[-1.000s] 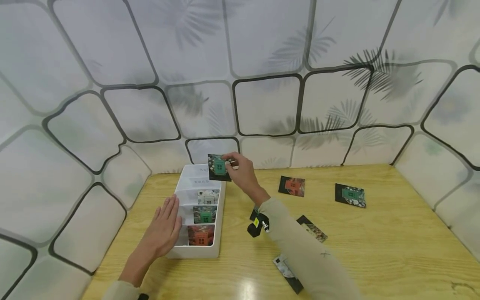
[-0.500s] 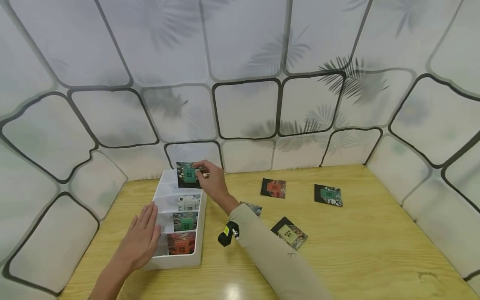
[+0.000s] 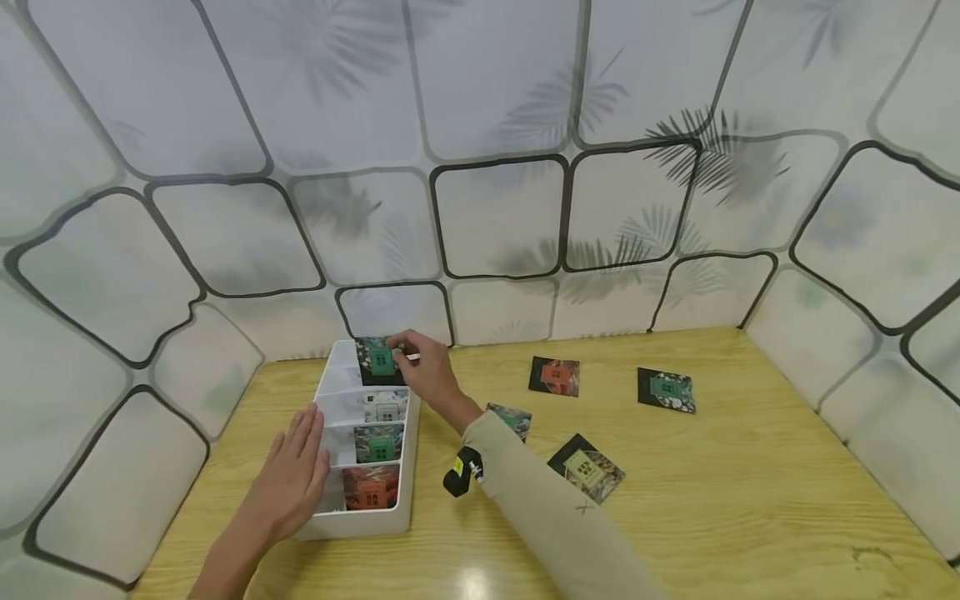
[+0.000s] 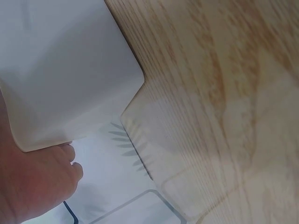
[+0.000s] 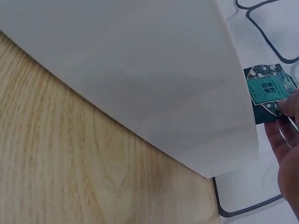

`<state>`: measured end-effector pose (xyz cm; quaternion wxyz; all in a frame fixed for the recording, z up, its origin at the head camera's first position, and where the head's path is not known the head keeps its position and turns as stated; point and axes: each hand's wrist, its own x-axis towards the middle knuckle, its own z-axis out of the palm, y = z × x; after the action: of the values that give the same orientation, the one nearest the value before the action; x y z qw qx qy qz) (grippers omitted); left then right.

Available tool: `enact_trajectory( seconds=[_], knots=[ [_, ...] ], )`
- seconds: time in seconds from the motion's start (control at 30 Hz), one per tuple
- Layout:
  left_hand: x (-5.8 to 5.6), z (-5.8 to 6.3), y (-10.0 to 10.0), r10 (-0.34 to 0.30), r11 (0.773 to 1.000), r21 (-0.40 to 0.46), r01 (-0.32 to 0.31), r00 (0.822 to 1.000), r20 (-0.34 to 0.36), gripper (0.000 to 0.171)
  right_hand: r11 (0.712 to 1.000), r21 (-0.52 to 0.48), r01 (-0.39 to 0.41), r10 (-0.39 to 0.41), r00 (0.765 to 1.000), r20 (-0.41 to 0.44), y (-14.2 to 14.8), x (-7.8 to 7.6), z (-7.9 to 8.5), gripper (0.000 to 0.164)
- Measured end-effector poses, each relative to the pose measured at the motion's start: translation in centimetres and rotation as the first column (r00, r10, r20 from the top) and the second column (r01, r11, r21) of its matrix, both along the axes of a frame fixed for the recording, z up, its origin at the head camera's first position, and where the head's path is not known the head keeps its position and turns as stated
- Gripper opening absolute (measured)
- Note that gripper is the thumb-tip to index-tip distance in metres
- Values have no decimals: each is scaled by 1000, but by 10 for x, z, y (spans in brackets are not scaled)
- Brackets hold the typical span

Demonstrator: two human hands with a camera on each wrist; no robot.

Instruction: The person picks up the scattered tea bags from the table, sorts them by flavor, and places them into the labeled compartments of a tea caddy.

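My right hand [image 3: 431, 371] pinches a dark tea packet [image 3: 381, 360] with a green label by its right edge. The packet is upright at the rear compartments of a white divided box [image 3: 367, 523], its lower edge near a divider. In the right wrist view, the packet [image 5: 268, 91] shows beyond the box's white wall [image 5: 140, 88], with thumb and fingers on it. My left hand [image 3: 292, 475] lies with straight fingers along the box's left side. The front compartments hold a white packet [image 3: 386, 407], a green-labelled packet [image 3: 378, 443] and a red packet [image 3: 371, 487].
On the wooden table [image 3: 750, 500] to the right lie a red-labelled packet [image 3: 555, 377], a black packet with a green label [image 3: 666, 390], a yellow-labelled packet [image 3: 587, 468] and a packet [image 3: 512, 419] partly behind the right sleeve. A patterned cloth wall [image 3: 498, 221] stands behind the table.
My right hand has lowered the green-labelled packet from above the box down to its rear compartments. My left hand stays at the box's side. The head view has shifted.
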<state>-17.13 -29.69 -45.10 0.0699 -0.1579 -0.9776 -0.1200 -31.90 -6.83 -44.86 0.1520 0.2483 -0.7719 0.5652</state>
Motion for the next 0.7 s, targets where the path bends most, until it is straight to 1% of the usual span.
enact_trajectory(
  seconds=[0.13, 0.27, 0.4, 0.57, 0.7],
  knots=[
    [-1, 0, 0, -6, 1000, 5, 6, 1000, -8, 58, 1000, 11, -6, 6, 1000, 6, 0, 1, -5, 17],
    [0, -1, -1, 6, 1000, -9, -6, 1000, 3, 59, 999, 27, -23, 23, 1000, 17, -1, 5, -11, 17],
    [1, -2, -2, 10, 1000, -17, -10, 1000, 16, 59, 999, 16, -32, 32, 999, 21, -2, 11, -13, 18],
    [1, 1, 0, 12, 1000, 6, -12, 1000, 23, 59, 999, -1, -33, 33, 999, 21, -1, 11, -14, 19],
    [0, 2, 2, 14, 1000, 17, -14, 1000, 21, 59, 999, 4, -36, 36, 999, -9, 0, 9, -18, 20]
  ],
)
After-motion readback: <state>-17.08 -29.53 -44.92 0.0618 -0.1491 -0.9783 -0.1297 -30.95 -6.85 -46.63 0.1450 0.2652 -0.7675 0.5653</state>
